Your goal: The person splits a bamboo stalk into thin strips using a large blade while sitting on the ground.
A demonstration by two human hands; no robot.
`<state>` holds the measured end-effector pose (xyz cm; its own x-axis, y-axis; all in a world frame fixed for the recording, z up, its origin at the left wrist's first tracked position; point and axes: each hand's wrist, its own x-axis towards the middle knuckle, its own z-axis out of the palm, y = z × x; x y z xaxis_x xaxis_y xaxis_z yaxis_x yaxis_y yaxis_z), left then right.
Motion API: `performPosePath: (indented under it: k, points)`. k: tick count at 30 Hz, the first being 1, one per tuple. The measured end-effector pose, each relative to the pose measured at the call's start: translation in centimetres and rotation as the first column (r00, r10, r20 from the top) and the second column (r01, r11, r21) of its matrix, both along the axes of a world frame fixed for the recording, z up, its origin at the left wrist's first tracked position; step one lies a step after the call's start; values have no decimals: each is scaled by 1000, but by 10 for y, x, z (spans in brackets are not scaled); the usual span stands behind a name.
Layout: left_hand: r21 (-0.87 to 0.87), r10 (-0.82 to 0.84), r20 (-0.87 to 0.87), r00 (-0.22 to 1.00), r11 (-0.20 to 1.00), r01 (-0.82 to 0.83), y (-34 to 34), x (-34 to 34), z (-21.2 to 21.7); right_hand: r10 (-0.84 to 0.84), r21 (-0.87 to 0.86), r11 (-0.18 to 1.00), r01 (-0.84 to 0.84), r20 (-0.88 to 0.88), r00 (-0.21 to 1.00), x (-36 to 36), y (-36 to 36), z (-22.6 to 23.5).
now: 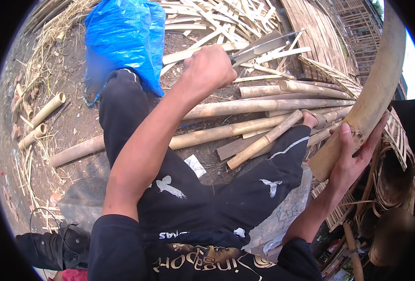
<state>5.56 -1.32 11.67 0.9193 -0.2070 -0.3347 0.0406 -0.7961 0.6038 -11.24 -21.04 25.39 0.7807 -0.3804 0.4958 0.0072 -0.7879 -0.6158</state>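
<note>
My left hand [210, 68] is raised in front of me, fist closed on the handle of a long-bladed knife [268, 44]. The blade points to the right, above the ground litter. My right hand [352, 161] grips the lower end of a thick, pale bamboo culm [378, 84] that rises steeply along the right side of the view. The knife is well apart from this culm, to its left. I sit with my legs in black trousers [179, 187] stretched forward over the ground.
Several bamboo poles [263, 107] lie across the dirt by my feet, and short cut pieces [48, 110] lie at the left. A blue plastic sheet [123, 37] is at the top left, split strips [217, 18] behind it, woven baskets [395, 182] at the right.
</note>
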Motion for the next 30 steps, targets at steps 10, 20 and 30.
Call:
performPosePath:
  k: [10, 20, 30]
  points:
    - [52, -37, -50, 998, 998, 40, -4, 0, 18, 119, 51, 993, -107, -456, 882, 3, -39, -88]
    - [88, -25, -72, 997, 996, 31, 0, 13, 9, -47, -124, 987, 105, 404, 914, 11, -28, 17]
    - [268, -61, -87, 994, 960, 83, -1, 34, -14, 235, 452, 891, -34, -397, 887, 28, -72, -63]
